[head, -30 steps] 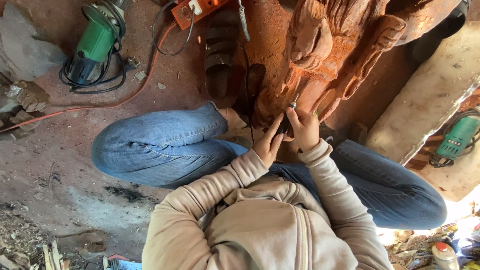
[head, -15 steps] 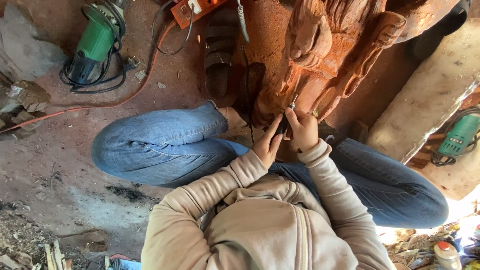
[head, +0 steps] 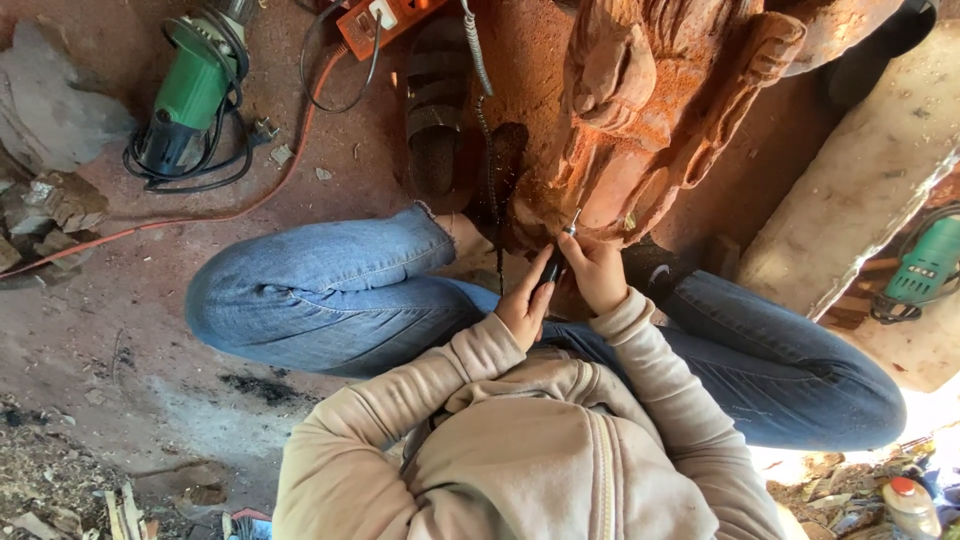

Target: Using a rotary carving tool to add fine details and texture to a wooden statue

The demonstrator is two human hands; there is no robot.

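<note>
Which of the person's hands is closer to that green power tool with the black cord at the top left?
Left. The left hand lies on the green power tool's side; the right hand is just beyond it.

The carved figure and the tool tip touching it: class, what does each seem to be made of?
Carved figure: apparently wood, reddish-brown, unpolished, coated in matching fine dust. Tool tip: seemingly metal, a thin silvery shaft, with a dark handle gripped by both the left hand and right hand.

A green angle grinder [head: 190, 95] with its coiled black cord lies at the floor's [head: 110, 330] upper left. An orange power strip [head: 385, 22] sits at the top edge, a dark sandal [head: 437, 115] below it. Another green power tool [head: 922, 265] lies at the right edge.
</note>
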